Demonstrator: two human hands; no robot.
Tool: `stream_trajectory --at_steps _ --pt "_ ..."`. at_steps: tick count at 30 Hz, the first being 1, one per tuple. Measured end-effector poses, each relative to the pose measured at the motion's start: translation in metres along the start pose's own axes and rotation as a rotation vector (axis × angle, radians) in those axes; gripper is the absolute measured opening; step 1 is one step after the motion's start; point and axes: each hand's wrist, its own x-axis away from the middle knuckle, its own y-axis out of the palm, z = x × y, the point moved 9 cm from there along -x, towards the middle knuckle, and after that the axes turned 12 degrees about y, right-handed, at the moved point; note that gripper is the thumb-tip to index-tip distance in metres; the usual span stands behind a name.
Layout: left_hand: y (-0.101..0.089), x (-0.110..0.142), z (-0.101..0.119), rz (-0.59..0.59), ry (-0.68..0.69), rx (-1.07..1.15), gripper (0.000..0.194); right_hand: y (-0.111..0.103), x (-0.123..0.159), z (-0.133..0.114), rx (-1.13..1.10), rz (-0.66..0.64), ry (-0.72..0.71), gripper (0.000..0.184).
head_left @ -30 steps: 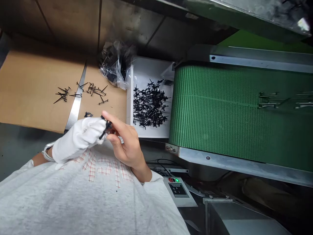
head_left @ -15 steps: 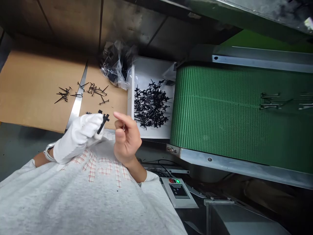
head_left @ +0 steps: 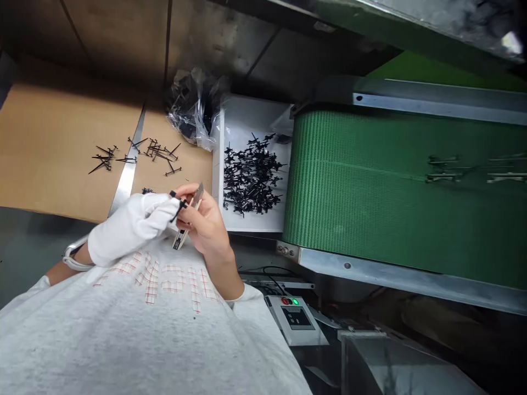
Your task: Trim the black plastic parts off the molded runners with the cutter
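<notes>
A black moulded plastic part (head_left: 179,206) pinched in the white-gloved left hand (head_left: 132,233), held up within reach of a slim bladed tool (head_left: 180,240) gripped in the curled right hand (head_left: 203,225), just beside a white tray (head_left: 218,164) heaped with matching black parts (head_left: 251,175).

Bright, fairly even light is falling on the cardboard (head_left: 53,148) and the tray (head_left: 251,109), while heavy shadow is darkening the wall (head_left: 115,33). The glove (head_left: 127,238) is glowing almost without detail, and glare is streaking the steel strip (head_left: 128,175). A white hot spot is flaring on the hood (head_left: 511,43), the bag (head_left: 193,107) is blurring slightly, and the rail (head_left: 411,274) is bowing toward the frame's edge.
</notes>
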Motion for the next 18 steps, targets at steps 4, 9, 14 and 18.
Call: stream_trajectory --at_steps 4,9,14,18 --pt "-0.018 -0.011 -0.091 -0.102 -0.164 -0.422 0.033 -0.075 0.005 0.023 0.601 0.456 0.188 0.029" --pt "-0.029 -0.021 -0.194 -0.113 -0.321 -0.735 0.031 -0.178 0.029 0.053 0.857 0.851 0.464 0.023" --pt "-0.028 -0.022 -0.217 -0.140 -0.348 -0.903 0.041 -0.219 0.033 0.080 0.967 0.979 0.649 0.034" --pt "-0.032 -0.021 -0.212 -0.160 -0.331 -0.931 0.042 -0.230 0.037 0.070 1.022 1.103 0.644 0.038"
